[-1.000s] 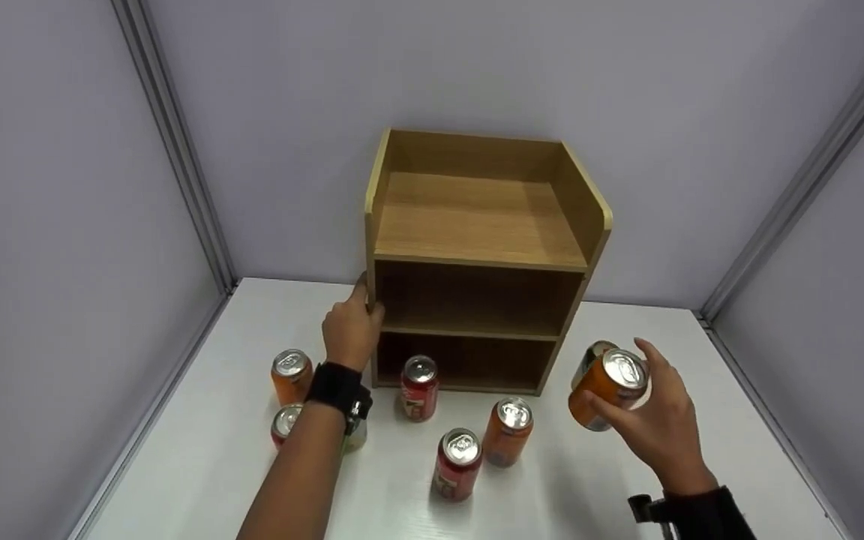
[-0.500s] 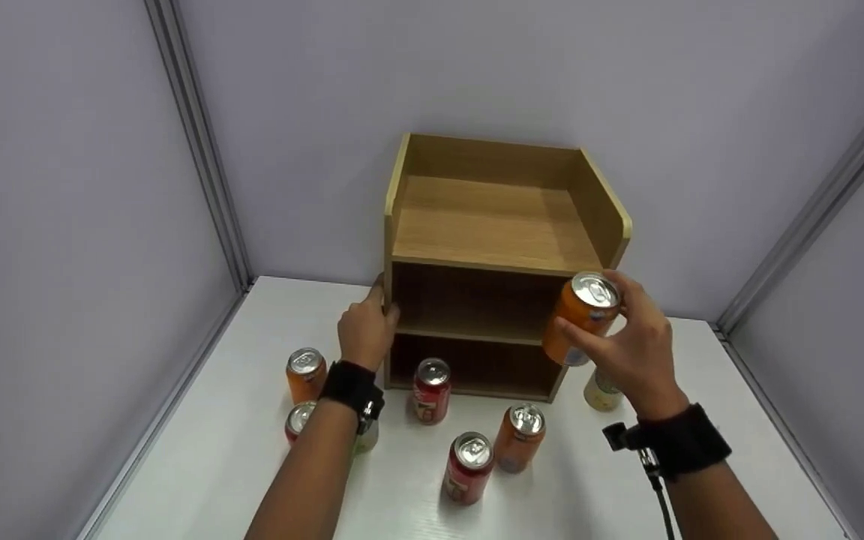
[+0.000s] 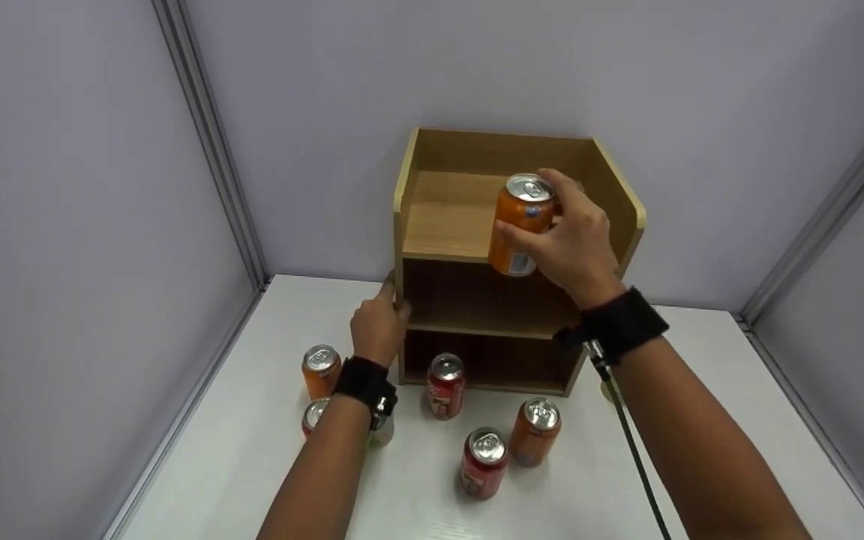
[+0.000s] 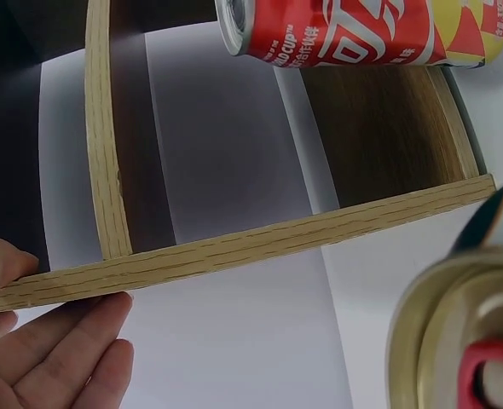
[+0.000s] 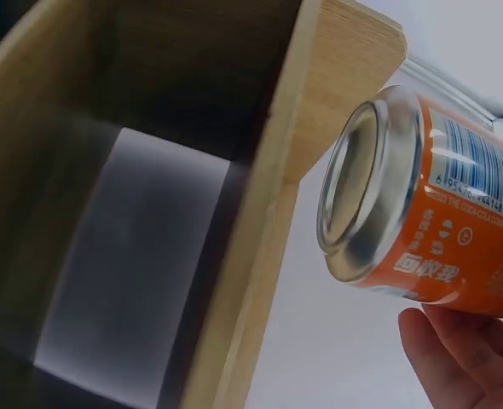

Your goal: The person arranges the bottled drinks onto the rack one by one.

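My right hand (image 3: 574, 244) holds an orange soda can (image 3: 520, 229) upright in the air, in front of the wooden shelf's (image 3: 458, 214) top level. Its thumb lies across the near side and the fingers reach behind. The right wrist view shows the can's (image 5: 443, 200) silver bottom and barcode close to the shelf's edge (image 5: 260, 221). My left hand (image 3: 378, 326) grips the shelf's left side panel, thumb on one face and fingers on the other, as the left wrist view shows at the panel (image 4: 226, 256). Directly before the bottom compartment stands a red soda can (image 3: 445, 390).
Another red can (image 3: 484, 465) and an orange can (image 3: 535, 435) stand on the white table (image 3: 432, 517) in front. At left are an orange can (image 3: 321, 373) and, partly behind my left arm, a red can (image 3: 314, 412) and a pale green one (image 3: 383, 433). Grey walls (image 3: 312, 112) surround the table.
My right hand has lifted the orange can up and to the left, from beside the shelf to before its top level. The left hand keeps its grip on the side panel.
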Action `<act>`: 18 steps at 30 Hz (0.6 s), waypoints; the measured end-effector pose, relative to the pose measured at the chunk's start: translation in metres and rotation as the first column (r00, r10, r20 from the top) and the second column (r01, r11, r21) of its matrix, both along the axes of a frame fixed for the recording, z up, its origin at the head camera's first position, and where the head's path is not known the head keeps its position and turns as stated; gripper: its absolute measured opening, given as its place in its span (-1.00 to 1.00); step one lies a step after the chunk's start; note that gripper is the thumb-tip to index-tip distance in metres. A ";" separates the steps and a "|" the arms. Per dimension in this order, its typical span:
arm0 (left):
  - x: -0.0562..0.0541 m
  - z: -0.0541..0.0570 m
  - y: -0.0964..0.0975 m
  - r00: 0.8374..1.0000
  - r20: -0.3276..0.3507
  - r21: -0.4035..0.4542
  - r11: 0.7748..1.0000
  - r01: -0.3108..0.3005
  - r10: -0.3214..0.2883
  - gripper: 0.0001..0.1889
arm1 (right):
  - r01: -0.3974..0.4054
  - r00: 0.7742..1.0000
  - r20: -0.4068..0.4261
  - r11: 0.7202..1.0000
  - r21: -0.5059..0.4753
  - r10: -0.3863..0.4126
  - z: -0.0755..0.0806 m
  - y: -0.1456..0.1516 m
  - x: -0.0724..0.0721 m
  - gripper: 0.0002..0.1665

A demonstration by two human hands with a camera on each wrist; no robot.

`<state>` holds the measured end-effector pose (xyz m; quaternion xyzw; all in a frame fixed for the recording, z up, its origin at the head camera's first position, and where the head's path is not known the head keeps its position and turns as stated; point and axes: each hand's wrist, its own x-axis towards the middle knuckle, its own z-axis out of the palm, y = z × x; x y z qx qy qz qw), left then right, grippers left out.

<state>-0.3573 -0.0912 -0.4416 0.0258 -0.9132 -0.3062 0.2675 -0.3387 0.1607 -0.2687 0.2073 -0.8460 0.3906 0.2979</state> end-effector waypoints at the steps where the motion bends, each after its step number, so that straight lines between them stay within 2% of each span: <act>1: 0.001 0.000 0.000 1.000 -0.006 -0.004 1.000 0.002 -0.002 -0.50 | -0.009 1.000 0.013 1.000 0.000 0.009 0.003 -0.006 -0.004 -0.05; 4: 0.002 -0.002 -0.001 1.000 -0.022 -0.012 1.000 0.007 -0.007 -0.50 | -0.037 0.998 0.041 0.999 -0.013 0.037 0.008 -0.023 -0.015 -0.04; 8: 0.001 -0.003 -0.002 1.000 -0.030 -0.011 1.000 -0.002 0.002 -0.51 | -0.067 0.997 0.028 0.997 -0.031 0.068 0.008 -0.046 -0.030 -0.04; 11: 0.001 -0.002 -0.002 1.000 -0.017 -0.005 1.000 -0.012 0.012 -0.55 | -0.074 0.996 0.049 0.996 -0.051 0.077 0.007 -0.060 -0.040 -0.03; 18: 0.001 -0.002 0.007 1.000 0.021 -0.007 1.000 0.003 -0.002 -0.49 | -0.073 0.989 0.122 0.991 -0.109 0.086 0.005 -0.078 -0.057 -0.03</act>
